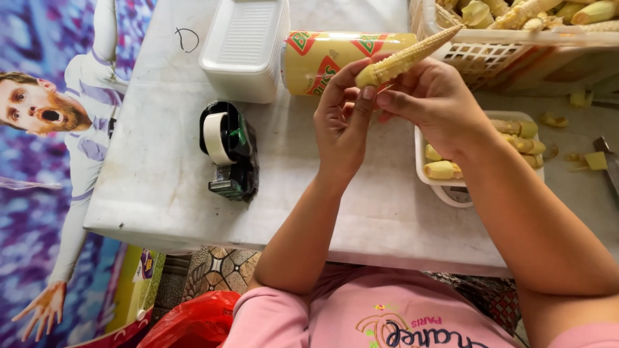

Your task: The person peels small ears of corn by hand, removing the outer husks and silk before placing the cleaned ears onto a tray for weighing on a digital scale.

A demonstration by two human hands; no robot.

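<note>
A pale yellow baby corn cob (406, 58) is held between both hands above the white table (161, 174), its thin tip pointing up and right toward the basket. My left hand (343, 122) pinches the thick cut end with its fingertips. My right hand (433, 100) grips the cob's lower part from the right. Under my right forearm sits a white foam tray (420, 154) holding several baby corn cobs (442, 170).
A black tape dispenser (230, 149) stands left of my hands. Behind it lie a stack of white foam trays (245, 48) and a yellow roll of wrap (322, 58). A white plastic basket (516, 55) of corn fills the back right. Corn trimmings (596, 160) and a knife blade (607, 164) lie at far right.
</note>
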